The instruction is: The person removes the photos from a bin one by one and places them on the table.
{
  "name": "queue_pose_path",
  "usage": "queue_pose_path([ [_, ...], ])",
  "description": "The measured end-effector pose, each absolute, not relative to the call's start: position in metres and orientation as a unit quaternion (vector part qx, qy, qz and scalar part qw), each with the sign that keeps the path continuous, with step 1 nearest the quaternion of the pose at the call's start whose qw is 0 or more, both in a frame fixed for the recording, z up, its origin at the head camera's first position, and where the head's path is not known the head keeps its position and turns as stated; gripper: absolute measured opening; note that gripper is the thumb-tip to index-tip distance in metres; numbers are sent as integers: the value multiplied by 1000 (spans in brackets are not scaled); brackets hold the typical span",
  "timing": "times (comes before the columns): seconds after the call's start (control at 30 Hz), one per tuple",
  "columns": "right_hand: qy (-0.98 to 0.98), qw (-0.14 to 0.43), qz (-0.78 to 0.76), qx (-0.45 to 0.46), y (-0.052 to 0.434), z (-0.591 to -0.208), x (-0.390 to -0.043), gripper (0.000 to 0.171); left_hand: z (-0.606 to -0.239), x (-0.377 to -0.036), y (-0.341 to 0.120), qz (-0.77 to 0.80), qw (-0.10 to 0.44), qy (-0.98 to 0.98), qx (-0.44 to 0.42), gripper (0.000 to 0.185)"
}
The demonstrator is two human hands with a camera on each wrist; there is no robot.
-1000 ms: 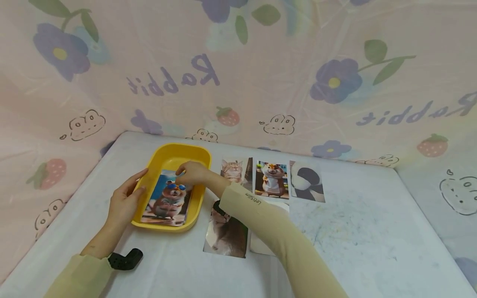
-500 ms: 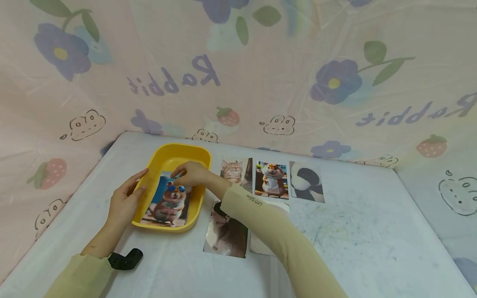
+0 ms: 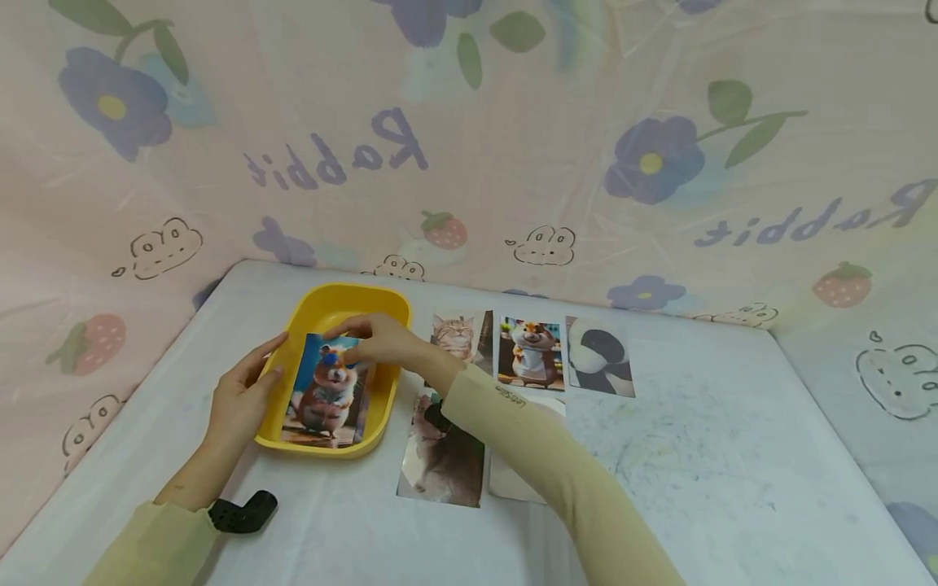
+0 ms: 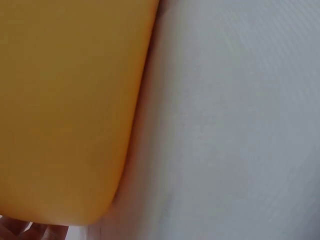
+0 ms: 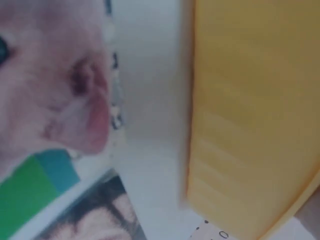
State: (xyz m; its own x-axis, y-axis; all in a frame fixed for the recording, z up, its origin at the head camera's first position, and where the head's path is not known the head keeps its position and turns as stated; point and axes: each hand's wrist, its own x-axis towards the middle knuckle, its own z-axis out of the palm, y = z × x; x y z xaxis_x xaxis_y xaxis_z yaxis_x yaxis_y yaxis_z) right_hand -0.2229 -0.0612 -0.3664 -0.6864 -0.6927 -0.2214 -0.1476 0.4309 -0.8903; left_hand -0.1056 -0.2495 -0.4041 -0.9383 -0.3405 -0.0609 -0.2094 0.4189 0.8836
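Note:
A yellow tray (image 3: 348,296) sits at the table's back left. In it lies a photo of a hamster with blue sunglasses (image 3: 326,395), its top edge raised. My right hand (image 3: 375,342) pinches that top edge. My left hand (image 3: 240,400) lies with straight fingers along the tray's left wall, its thumb at the rim by the photo's left edge. The left wrist view shows only the tray's outer wall (image 4: 65,110) on the white cloth (image 4: 240,125). The right wrist view is blurred: a close-up animal photo (image 5: 50,100) beside the tray wall (image 5: 250,125).
Right of the tray lie a cat photo (image 3: 454,335), a hamster photo (image 3: 531,352) and a black-and-white animal photo (image 3: 599,356). A dark furry animal photo (image 3: 442,456) and white paper (image 3: 513,484) lie under my right forearm. Flowered cloth walls enclose the table.
The right hand has lifted the sunglasses-hamster photo's top edge, so it stands steeper and sits a little further left in the tray. The left hand has stayed at the tray's side.

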Motion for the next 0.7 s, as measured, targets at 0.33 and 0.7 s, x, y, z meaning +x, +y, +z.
queue_pose_path([
  [0.33,742,284,-560,-233,-43,-367,-225,33,-404,-105,-251,-511,54,-844,152,45],
  [0.7,729,247,-600,-217,-9,-364,-228,31,-404,-105,-249,-488,53,-855,165,46],
])
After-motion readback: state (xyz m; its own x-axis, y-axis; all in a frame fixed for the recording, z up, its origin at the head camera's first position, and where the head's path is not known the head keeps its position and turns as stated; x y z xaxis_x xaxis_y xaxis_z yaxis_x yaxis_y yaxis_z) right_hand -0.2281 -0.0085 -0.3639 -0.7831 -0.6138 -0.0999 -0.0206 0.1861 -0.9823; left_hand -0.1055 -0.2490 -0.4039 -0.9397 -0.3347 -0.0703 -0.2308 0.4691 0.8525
